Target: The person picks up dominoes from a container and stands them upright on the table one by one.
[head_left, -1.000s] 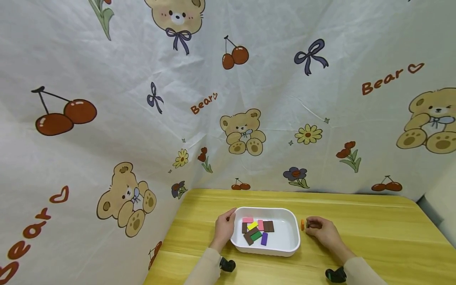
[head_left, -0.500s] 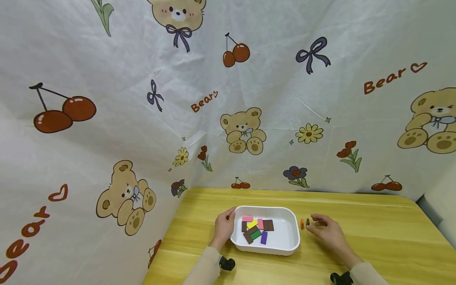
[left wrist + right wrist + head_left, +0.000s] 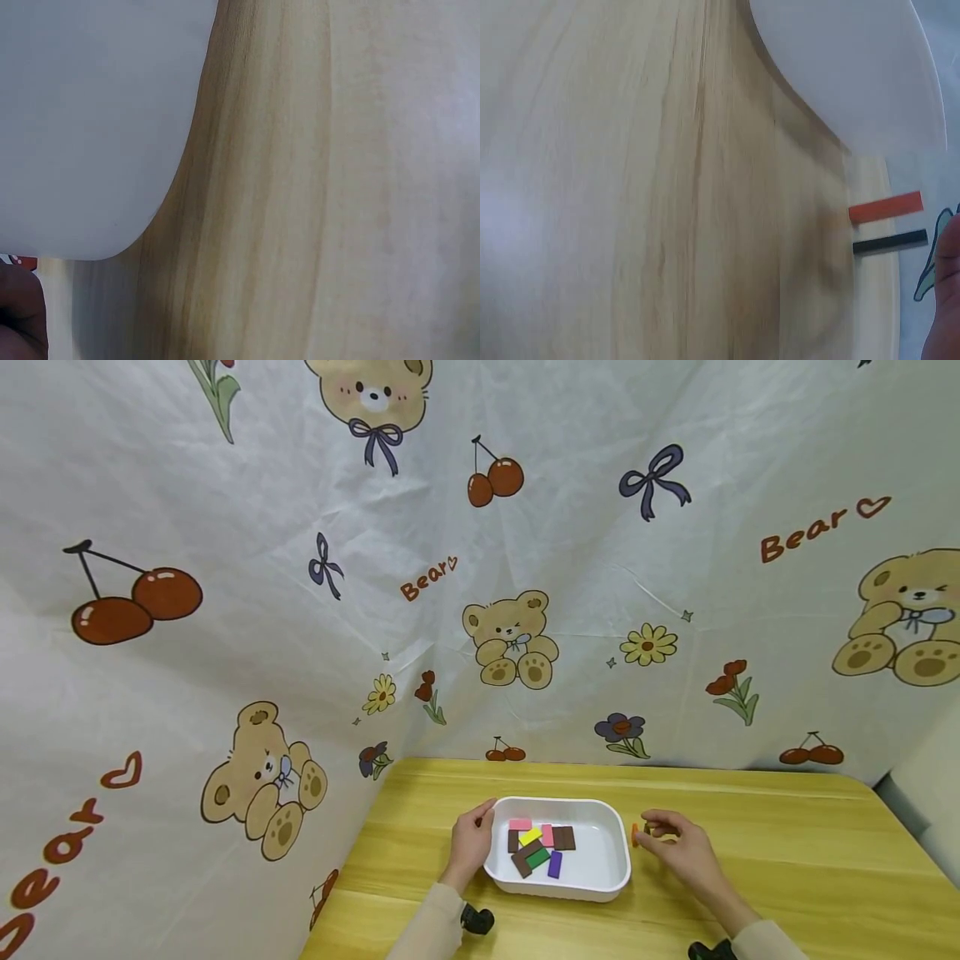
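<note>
My left hand (image 3: 471, 845) grips the left side of a white plastic tray (image 3: 556, 891), its fingers at the far left corner. Flat domino-like blocks in brown, pink, yellow, green and purple (image 3: 555, 864) lie in the tray. On the table to its right stand an orange block (image 3: 887, 208) and a dark brown block (image 3: 891, 242), upright and close together with a small gap. My right hand (image 3: 684, 852) is beside them, thumb and index finger spread around the dark one. In the right wrist view the fingers (image 3: 948, 285) appear apart from both blocks.
The light wooden table (image 3: 787, 860) runs back to a white cloth (image 3: 585, 543) printed with bears, cherries and flowers. Black wrist devices (image 3: 477, 919) sit at both cuffs. Pale wall-like material (image 3: 937, 852) borders the table's right edge.
The right hand has loosened from the dark brown block, drawn back slightly, then come in again with the thumb nearer the orange block. The left hand and tray stay put.
</note>
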